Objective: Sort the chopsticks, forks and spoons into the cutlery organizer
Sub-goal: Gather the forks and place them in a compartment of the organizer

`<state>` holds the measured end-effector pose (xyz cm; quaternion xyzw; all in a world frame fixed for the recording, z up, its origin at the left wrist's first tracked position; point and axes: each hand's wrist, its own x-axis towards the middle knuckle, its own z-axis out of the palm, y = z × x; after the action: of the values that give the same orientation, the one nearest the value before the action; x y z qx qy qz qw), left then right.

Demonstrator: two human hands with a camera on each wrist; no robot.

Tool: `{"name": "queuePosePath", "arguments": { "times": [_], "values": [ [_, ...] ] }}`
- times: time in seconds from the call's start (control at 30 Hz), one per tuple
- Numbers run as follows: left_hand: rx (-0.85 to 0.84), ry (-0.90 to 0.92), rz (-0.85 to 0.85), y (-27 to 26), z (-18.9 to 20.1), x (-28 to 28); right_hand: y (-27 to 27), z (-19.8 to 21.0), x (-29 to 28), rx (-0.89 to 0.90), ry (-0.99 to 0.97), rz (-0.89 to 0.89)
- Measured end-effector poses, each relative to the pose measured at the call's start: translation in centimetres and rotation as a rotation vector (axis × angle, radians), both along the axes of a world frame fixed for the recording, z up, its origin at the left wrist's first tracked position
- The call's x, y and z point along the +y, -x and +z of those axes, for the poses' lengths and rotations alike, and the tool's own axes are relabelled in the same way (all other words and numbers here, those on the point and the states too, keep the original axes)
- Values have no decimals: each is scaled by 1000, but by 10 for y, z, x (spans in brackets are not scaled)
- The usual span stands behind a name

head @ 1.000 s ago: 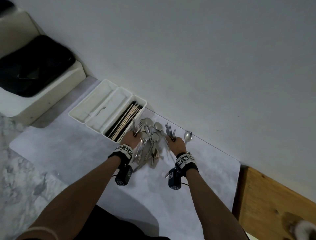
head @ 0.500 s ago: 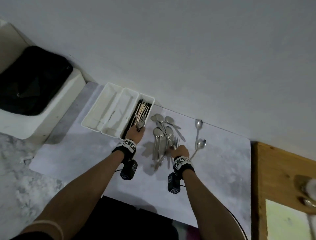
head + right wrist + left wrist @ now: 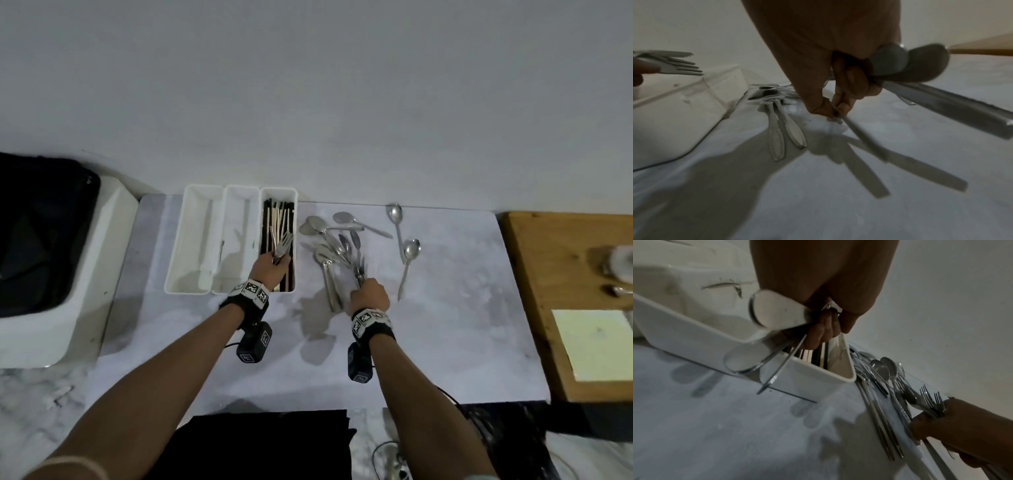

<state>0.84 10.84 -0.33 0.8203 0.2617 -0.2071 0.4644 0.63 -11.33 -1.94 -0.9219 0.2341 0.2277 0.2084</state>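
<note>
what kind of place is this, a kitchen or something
Probably a home kitchen counter: a white cutlery organizer with chopsticks in one slot, loose spoons on a marble-look mat, and a wooden board alongside.

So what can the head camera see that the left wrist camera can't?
Only the head view shows two spoons lying apart to the right, the wooden board and the tines of the forks in the left hand, poised over the chopsticks compartment.

Only the left wrist view shows the fork handles sticking out under that hand, and the tines of the forks in the right hand.

Both show the white organizer and the spoon pile beside it.
</note>
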Motion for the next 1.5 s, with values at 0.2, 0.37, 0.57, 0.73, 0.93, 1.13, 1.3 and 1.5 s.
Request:
{"name": "queuePosePath", "arguments": {
  "times": [0.2,0.37,0.57,0.73,0.93,1.13,1.3,1.5],
  "values": [
    [-31,-6,-69,-6,0,1,11,-7,-17,-4,-71,-91],
    [-45,8,-90,-7,3,-5,9,-10,-33,-17,-188,-98],
    [-51,6,-94,-3,7,-12,4,-4,-44,-7,-203,-103],
    [-63,13,-69,0,13,-20,3,7,-50,-19,-124,-24],
    [-80,70,-2,0,20,-27,-13,26,-47,44,-280,16],
    [-141,156,131,1,32,-18,-40,57,-11,-26,-513,-48],
    [-219,132,251,4,46,17,-56,97,57,-147,-593,-10],
    [-241,247,483,8,53,76,-67,112,160,-172,-845,-148]
  ]
}}
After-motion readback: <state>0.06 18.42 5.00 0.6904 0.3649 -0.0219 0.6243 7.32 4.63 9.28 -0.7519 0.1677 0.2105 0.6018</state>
